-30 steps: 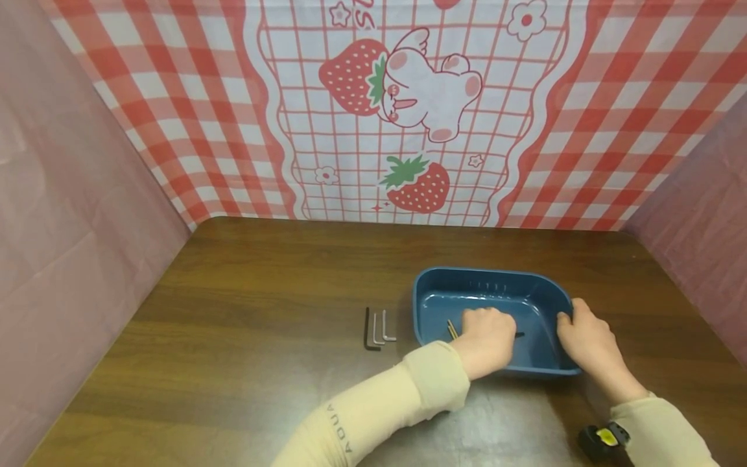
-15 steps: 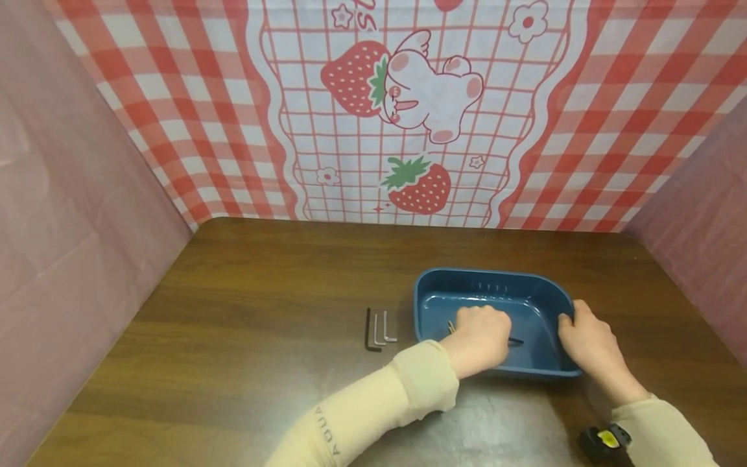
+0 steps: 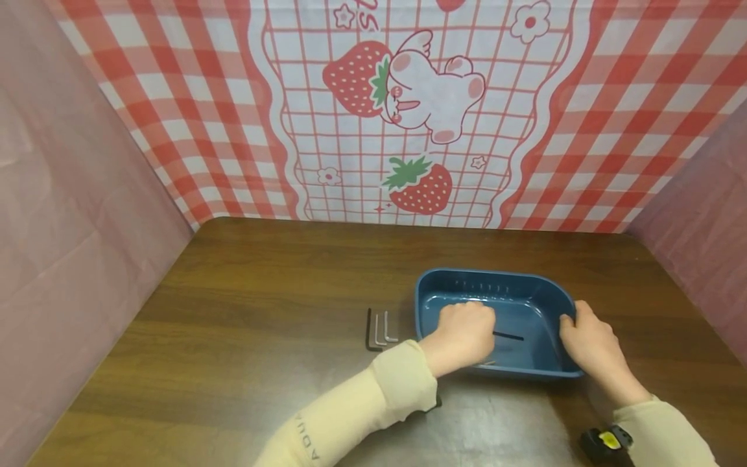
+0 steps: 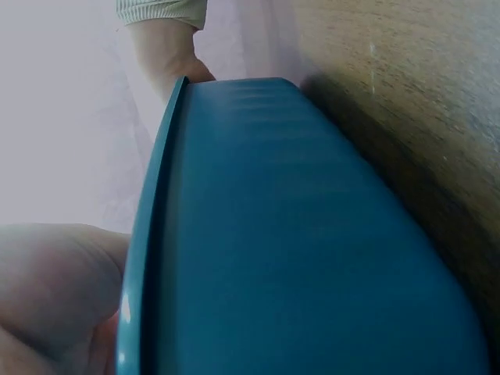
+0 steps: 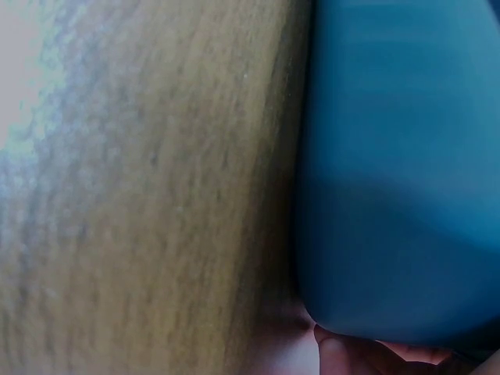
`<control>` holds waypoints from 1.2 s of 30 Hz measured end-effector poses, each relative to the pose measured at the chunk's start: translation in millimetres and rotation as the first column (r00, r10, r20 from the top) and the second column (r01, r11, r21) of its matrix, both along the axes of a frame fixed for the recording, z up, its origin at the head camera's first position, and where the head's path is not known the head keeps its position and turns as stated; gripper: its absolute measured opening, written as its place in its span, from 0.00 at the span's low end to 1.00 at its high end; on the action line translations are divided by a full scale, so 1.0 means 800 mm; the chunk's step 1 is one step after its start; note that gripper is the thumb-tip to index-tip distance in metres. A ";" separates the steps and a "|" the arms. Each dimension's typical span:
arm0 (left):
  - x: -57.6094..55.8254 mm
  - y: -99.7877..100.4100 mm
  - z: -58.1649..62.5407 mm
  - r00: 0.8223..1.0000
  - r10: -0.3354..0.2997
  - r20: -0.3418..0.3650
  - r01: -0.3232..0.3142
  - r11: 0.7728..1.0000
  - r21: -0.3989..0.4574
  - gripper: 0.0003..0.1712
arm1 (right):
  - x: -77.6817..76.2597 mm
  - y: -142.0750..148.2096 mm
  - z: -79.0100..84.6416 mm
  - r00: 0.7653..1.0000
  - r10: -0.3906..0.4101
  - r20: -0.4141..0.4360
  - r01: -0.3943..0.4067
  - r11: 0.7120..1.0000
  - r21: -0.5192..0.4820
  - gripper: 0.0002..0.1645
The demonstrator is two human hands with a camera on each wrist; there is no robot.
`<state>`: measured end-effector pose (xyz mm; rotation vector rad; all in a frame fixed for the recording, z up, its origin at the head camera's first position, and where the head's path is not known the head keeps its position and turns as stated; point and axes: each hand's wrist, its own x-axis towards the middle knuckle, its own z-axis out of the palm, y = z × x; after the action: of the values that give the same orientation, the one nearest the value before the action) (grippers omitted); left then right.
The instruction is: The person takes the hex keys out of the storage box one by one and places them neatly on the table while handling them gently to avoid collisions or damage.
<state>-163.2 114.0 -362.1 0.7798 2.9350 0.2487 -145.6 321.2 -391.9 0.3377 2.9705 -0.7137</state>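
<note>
Head cam: blue plastic tray point(image 3: 539, 314) sits right of center on the table point(image 3: 262, 292), right hand point(image 3: 592, 337) gripping its right end. Left hand point(image 3: 463, 332) dips in by a black stick point(image 3: 509, 336); can't tell what it's holding. If that right grip slips, tray could skid. Three hex keys point(image 3: 369, 329) lie left; left cuff point(image 3: 405, 376) blocks the near-left corner.
</note>
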 end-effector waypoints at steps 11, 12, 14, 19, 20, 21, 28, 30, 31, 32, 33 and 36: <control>0.000 -0.020 -0.001 0.997 -0.022 -0.079 0.029 0.995 0.091 0.09 | 0.000 0.001 -0.001 1.000 0.009 0.001 -0.009 1.000 0.000 0.28; 0.000 -0.022 -0.002 0.996 -0.022 -0.087 0.031 0.994 0.100 0.08 | 0.000 0.001 0.000 1.000 0.007 0.004 -0.007 1.000 -0.001 0.28; -0.001 -0.027 -0.003 0.995 -0.025 -0.097 0.036 0.992 0.117 0.07 | 0.000 0.001 0.001 1.000 0.005 0.009 -0.005 1.000 -0.001 0.28; -0.003 -0.036 -0.002 0.997 0.003 -0.082 0.015 0.976 0.216 0.05 | 0.000 0.001 0.002 1.000 0.000 0.012 0.000 1.000 0.001 0.28; -0.003 -0.039 -0.001 0.998 0.011 -0.069 0.007 0.968 0.252 0.05 | 0.000 0.001 0.002 1.000 0.001 0.011 -0.001 1.000 0.002 0.28; -0.003 -0.041 -0.001 0.998 0.018 -0.059 -0.001 0.957 0.289 0.05 | 0.000 0.001 0.002 1.000 0.001 0.009 -0.001 1.000 0.002 0.27; -0.004 -0.060 0.000 0.999 0.044 0.025 -0.050 0.869 0.492 0.07 | 0.000 0.001 0.003 1.000 0.003 0.012 -0.003 1.000 0.000 0.28; -0.005 -0.063 0.000 0.998 0.058 0.018 -0.059 0.861 0.505 0.07 | 0.000 0.001 0.003 1.000 0.003 0.011 -0.003 1.000 0.000 0.28; -0.005 -0.065 0.000 0.998 0.064 0.013 -0.061 0.859 0.508 0.06 | 0.000 0.001 0.003 1.000 0.002 0.009 -0.002 1.000 0.000 0.28; -0.006 -0.066 -0.001 0.998 0.070 0.006 -0.063 0.857 0.511 0.06 | 0.000 0.001 0.003 1.000 0.002 0.009 -0.002 1.000 0.000 0.27; -0.007 -0.068 -0.002 0.997 0.075 -0.003 -0.063 0.857 0.511 0.06 | 0.000 0.001 0.003 1.000 0.002 0.010 -0.002 1.000 -0.001 0.27; -0.009 -0.073 -0.005 0.996 0.088 -0.026 -0.062 0.855 0.514 0.05 | 0.000 0.001 0.003 1.000 0.003 0.011 -0.003 1.000 -0.001 0.27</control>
<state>-170.0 55.8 -366.3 0.7234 2.9706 1.0705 -145.8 321.7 -389.1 0.3356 2.9600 -0.7103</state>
